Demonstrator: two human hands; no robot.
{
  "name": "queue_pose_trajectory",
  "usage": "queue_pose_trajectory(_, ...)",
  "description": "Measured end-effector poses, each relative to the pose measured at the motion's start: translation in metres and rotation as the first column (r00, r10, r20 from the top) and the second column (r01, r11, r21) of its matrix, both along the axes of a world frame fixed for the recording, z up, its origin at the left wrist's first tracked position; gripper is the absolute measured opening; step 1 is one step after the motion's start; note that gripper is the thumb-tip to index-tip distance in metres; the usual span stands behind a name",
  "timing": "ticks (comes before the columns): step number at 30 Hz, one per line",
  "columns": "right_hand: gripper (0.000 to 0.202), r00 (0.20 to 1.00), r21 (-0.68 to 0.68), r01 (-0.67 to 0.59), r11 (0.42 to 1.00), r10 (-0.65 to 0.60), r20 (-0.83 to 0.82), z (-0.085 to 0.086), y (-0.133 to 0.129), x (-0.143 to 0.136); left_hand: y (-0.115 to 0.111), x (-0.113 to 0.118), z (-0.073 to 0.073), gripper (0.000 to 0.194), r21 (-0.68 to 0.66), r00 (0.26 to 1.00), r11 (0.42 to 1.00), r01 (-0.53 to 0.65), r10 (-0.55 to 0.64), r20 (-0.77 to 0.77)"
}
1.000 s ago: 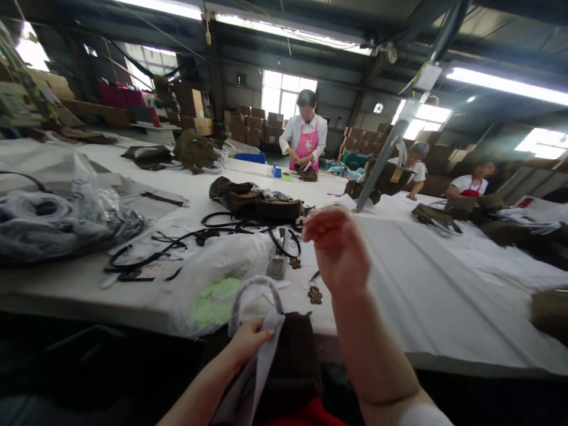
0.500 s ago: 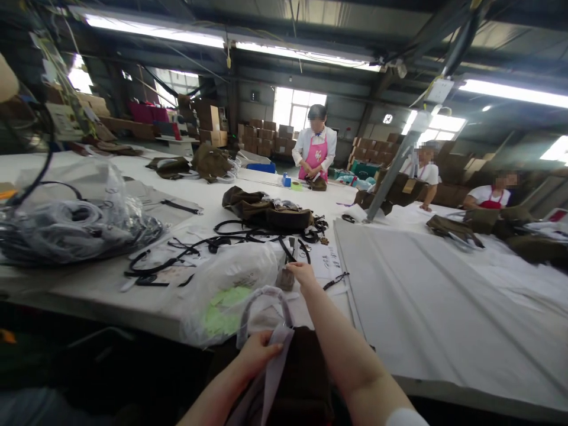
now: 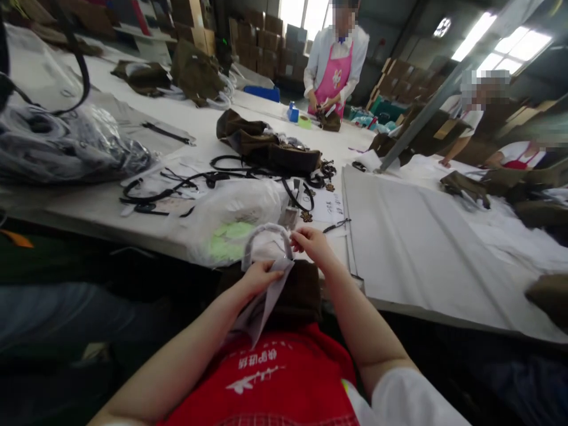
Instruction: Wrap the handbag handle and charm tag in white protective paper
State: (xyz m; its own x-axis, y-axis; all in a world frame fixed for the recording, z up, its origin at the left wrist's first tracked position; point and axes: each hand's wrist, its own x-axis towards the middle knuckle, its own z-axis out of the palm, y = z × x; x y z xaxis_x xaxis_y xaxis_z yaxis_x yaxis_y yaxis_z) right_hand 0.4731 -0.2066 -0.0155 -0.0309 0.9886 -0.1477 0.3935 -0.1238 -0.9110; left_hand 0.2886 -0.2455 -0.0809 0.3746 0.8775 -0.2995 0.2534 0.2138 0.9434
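Pinched in my left hand is a pale grey strip, which hangs down in front of a dark brown bag at the table's front edge. Just right of the grey wrapped handle, my right hand has its fingertips closed together; what they hold, if anything, is too small to make out. A clear plastic bag with green pieces lies left of the handle. Beyond my right hand are a small grey block and a black strap loop.
Brown bags and black straps lie across the white table. Plastic-wrapped coils sit at left, grey sheeting at right. A person in a pink apron stands opposite; a metal post rises at right.
The view has tilted downward, showing my red apron. My right hand has drawn back from the grey block to beside the handle. My left hand keeps its hold on the strip.
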Motion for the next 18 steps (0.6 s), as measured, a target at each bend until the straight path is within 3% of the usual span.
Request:
queue_pose_trajectory(3,0.024,0.989,-0.051,-0.141,0.989,0.138,-0.056,0.001,-0.041,-0.002,0.000,-0.001,-0.001,0.041,0.013,1.000,1.000,0.016,-0.016,-0.027)
queue_pose_trajectory(6,0.022,0.991,-0.022,-0.114,0.993,0.116,0.065,0.000,-0.068,-0.005,-0.001,-0.001,0.001,0.040,0.051,0.998,0.998,0.023,-0.020,-0.062)
queue_pose_trajectory(10,0.021,0.984,0.002,-0.141,0.990,0.140,0.113,0.005,-0.085,-0.012,-0.003,-0.002,0.008,0.037,0.100,0.993,0.995,0.016,-0.004,-0.120)
queue_pose_trajectory(14,0.022,0.956,0.112,-0.242,0.964,0.218,0.195,0.016,-0.101,-0.020,-0.006,-0.004,0.015,0.034,0.143,0.990,0.989,0.025,-0.005,-0.141)
queue_pose_trajectory(16,0.024,0.945,0.120,-0.278,0.953,0.249,0.211,0.015,-0.104,-0.022,-0.007,-0.004,0.017,0.032,0.160,0.990,0.986,0.037,-0.013,-0.143)
queue_pose_trajectory(18,0.025,0.951,0.102,-0.234,0.967,0.206,0.230,0.007,-0.098,-0.022,-0.008,-0.004,0.019,0.032,0.180,0.988,0.983,0.040,-0.012,-0.156)
